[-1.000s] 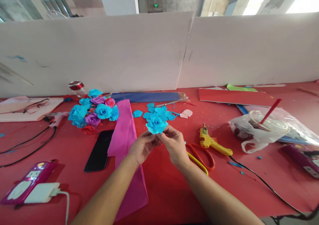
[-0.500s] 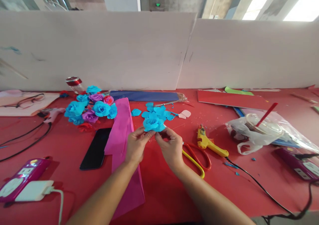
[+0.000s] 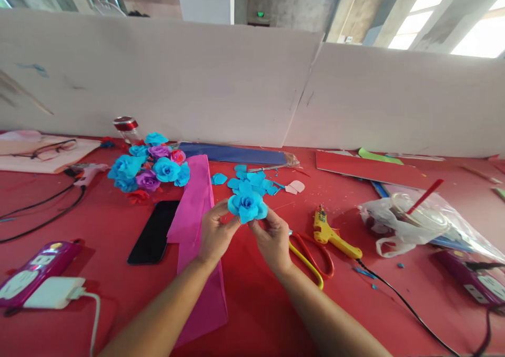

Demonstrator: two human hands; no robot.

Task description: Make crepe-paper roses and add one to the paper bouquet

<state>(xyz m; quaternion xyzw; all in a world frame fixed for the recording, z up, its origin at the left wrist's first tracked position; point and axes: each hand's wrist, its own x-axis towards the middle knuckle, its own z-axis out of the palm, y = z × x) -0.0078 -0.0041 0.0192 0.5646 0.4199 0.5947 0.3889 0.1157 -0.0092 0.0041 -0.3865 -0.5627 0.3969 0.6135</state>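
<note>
A blue paper flower (image 3: 247,205) faces me, held up between both hands over the red table. My left hand (image 3: 218,230) pinches it from the left and my right hand (image 3: 273,237) from the right; the fingertips are partly hidden behind the petals. Just beyond it lie loose blue paper petals (image 3: 256,179), with a few pink petals (image 3: 295,187) to their right. Magenta crepe paper (image 3: 193,199) runs under my left wrist. Close to my right hand rest scissors (image 3: 315,257) with red and yellow handles.
A bunch of blue, purple and red paper flowers (image 3: 165,168) stands left, behind a black phone (image 3: 153,232). On the right are a yellow glue gun (image 3: 335,236) with its cord and a bagged cup (image 3: 418,212). Power strips (image 3: 49,262) lie left and right. A white partition (image 3: 189,83) closes the back.
The blue flower has tipped toward me, so its centre now shows. Both hands still hold it at nearly the same spot. The camera view has shifted slightly.
</note>
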